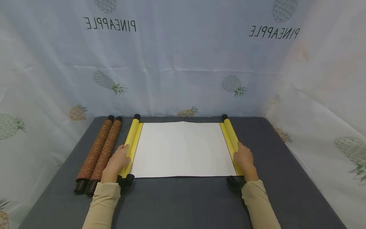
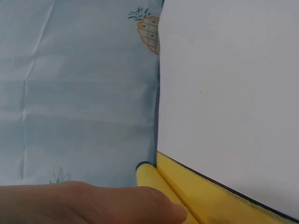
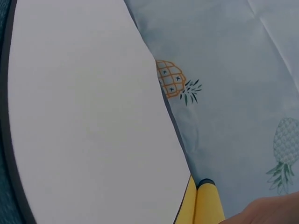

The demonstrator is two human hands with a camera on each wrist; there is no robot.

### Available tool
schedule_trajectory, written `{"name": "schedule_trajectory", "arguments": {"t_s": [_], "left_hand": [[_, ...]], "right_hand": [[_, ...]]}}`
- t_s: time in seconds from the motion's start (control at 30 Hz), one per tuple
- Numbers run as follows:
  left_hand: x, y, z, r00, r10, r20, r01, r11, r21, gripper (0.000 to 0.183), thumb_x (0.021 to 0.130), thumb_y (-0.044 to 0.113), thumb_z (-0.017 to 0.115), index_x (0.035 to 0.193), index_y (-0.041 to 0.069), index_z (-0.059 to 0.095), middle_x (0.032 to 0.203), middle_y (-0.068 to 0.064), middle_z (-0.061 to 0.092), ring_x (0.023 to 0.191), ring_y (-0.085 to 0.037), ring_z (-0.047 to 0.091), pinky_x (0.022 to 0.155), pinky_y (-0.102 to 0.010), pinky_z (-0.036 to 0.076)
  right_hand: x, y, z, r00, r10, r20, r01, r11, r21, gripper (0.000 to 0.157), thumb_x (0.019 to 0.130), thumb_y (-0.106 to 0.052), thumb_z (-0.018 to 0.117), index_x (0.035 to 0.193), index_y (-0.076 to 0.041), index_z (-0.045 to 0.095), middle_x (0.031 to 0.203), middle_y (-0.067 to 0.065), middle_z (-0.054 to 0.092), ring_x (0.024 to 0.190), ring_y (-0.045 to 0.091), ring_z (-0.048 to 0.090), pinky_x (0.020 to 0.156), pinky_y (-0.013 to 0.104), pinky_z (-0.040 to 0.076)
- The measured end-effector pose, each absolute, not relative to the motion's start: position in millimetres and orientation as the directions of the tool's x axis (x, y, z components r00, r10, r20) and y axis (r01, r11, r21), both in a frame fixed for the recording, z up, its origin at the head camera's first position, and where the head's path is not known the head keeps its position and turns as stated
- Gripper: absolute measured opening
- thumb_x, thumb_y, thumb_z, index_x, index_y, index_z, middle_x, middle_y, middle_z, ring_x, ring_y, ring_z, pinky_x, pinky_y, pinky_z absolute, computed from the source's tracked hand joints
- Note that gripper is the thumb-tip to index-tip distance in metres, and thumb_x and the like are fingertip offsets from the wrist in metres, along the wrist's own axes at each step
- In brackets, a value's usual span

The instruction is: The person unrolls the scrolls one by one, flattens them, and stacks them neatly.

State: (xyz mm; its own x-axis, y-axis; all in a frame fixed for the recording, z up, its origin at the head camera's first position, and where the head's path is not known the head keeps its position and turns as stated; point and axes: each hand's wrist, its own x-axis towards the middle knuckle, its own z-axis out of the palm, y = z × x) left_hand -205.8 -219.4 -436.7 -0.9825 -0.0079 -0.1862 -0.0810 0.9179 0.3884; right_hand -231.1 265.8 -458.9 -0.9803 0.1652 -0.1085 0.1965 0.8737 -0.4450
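Note:
A hanging scroll lies unrolled on the dark table, its blank white sheet (image 1: pixel 183 149) bordered by yellow bands. My left hand (image 1: pixel 118 161) grips its left yellow roll (image 1: pixel 132 132); in the left wrist view a digit lies across that roll (image 2: pixel 152 176). At the opposite end, my right hand (image 1: pixel 245 157) holds the right yellow roll (image 1: pixel 230 130). Only part of this hand (image 3: pixel 268 210) shows in the right wrist view, beside the roll (image 3: pixel 209 203). Both rolls have dark end caps at the far side. Fingers under the rolls are hidden.
Two brown patterned rolled scrolls, an outer one (image 1: pixel 92 152) and an inner one (image 1: pixel 107 149), lie side by side left of my left hand. Behind the dark grey table (image 1: pixel 183 203) hangs a pineapple-print curtain (image 1: pixel 177 89), which also covers both sides.

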Motion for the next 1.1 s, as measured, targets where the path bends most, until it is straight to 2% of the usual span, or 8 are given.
{"name": "schedule_trajectory", "arguments": {"t_s": [0.1, 0.33, 0.53, 0.67, 0.8, 0.9, 1.03, 1.1], "left_hand": [[-204, -218, -435, -0.985, 0.006, -0.173, -0.060, 0.927, 0.369, 0.063, 0.091, 0.007, 0.054, 0.144, -0.014, 0.027, 0.145, -0.041, 0.028, 0.125, -0.054, 0.044, 0.100, -0.062, 0.044], [-198, -228, -430, -0.991, 0.025, -0.130, -0.024, 0.934, 0.356, 0.059, 0.092, 0.009, 0.053, 0.140, -0.019, 0.031, 0.141, -0.041, 0.037, 0.125, -0.054, 0.046, 0.101, -0.060, 0.043], [-195, -243, -426, -0.996, 0.000, -0.084, -0.031, 0.928, 0.372, 0.055, 0.093, 0.011, 0.052, 0.138, -0.016, 0.038, 0.139, -0.040, 0.041, 0.124, -0.055, 0.045, 0.099, -0.062, 0.044], [-193, -256, -420, -0.999, -0.030, -0.031, -0.039, 0.935, 0.352, 0.052, 0.093, 0.011, 0.053, 0.137, -0.013, 0.042, 0.137, -0.039, 0.045, 0.116, -0.054, 0.052, 0.089, -0.060, 0.049], [-189, -274, -415, -0.996, -0.090, 0.012, -0.079, 0.928, 0.364, 0.051, 0.093, 0.012, 0.052, 0.137, -0.012, 0.042, 0.132, -0.039, 0.049, 0.085, -0.045, 0.061, 0.066, -0.048, 0.050], [-183, -290, -413, -0.990, -0.138, 0.002, -0.128, 0.920, 0.371, 0.052, 0.094, 0.014, 0.050, 0.139, -0.011, 0.040, 0.134, -0.040, 0.046, 0.088, -0.048, 0.059, 0.067, -0.050, 0.049], [-173, -312, -413, -0.985, -0.168, -0.028, -0.166, 0.912, 0.374, 0.054, 0.095, 0.017, 0.049, 0.139, -0.011, 0.038, 0.136, -0.041, 0.042, 0.110, -0.057, 0.051, 0.078, -0.060, 0.049], [-169, -322, -414, -0.984, -0.172, -0.040, -0.174, 0.909, 0.378, 0.054, 0.095, 0.017, 0.049, 0.139, -0.012, 0.038, 0.136, -0.041, 0.042, 0.110, -0.057, 0.050, 0.079, -0.060, 0.048]], "right_hand": [[-227, 258, -459, -0.980, 0.190, -0.067, 0.200, 0.876, -0.439, 0.057, 0.090, -0.006, 0.045, 0.143, 0.010, 0.032, 0.133, 0.036, 0.049, 0.111, 0.050, 0.054, 0.089, 0.057, 0.049], [-220, 230, -455, -0.986, 0.163, 0.036, 0.134, 0.901, -0.413, 0.061, 0.089, -0.011, 0.058, 0.141, 0.013, 0.035, 0.145, 0.037, 0.036, 0.131, 0.055, 0.040, 0.104, 0.063, 0.041], [-216, 205, -450, -0.996, 0.055, 0.065, 0.018, 0.883, -0.469, 0.061, 0.089, -0.011, 0.059, 0.141, 0.012, 0.037, 0.147, 0.035, 0.036, 0.139, 0.049, 0.034, 0.114, 0.058, 0.033], [-213, 184, -445, -0.997, -0.010, 0.075, -0.049, 0.846, -0.531, 0.059, 0.090, -0.012, 0.060, 0.141, 0.010, 0.039, 0.146, 0.030, 0.042, 0.138, 0.045, 0.039, 0.114, 0.054, 0.036], [-209, 161, -447, -0.993, -0.071, 0.096, -0.114, 0.801, -0.588, 0.058, 0.089, -0.013, 0.062, 0.140, 0.006, 0.043, 0.144, 0.026, 0.048, 0.136, 0.042, 0.045, 0.111, 0.053, 0.040], [-206, 146, -450, -0.987, -0.106, 0.121, -0.158, 0.786, -0.598, 0.055, 0.088, -0.013, 0.064, 0.137, 0.004, 0.047, 0.141, 0.024, 0.052, 0.134, 0.040, 0.048, 0.110, 0.051, 0.042], [-201, 130, -454, -0.981, -0.133, 0.141, -0.192, 0.768, -0.611, 0.051, 0.087, -0.013, 0.065, 0.134, 0.002, 0.052, 0.138, 0.021, 0.057, 0.130, 0.038, 0.053, 0.107, 0.050, 0.045], [-199, 121, -455, -0.980, -0.148, 0.136, -0.200, 0.761, -0.617, 0.050, 0.088, -0.013, 0.065, 0.134, 0.001, 0.052, 0.138, 0.020, 0.057, 0.130, 0.036, 0.053, 0.107, 0.049, 0.045]]}}
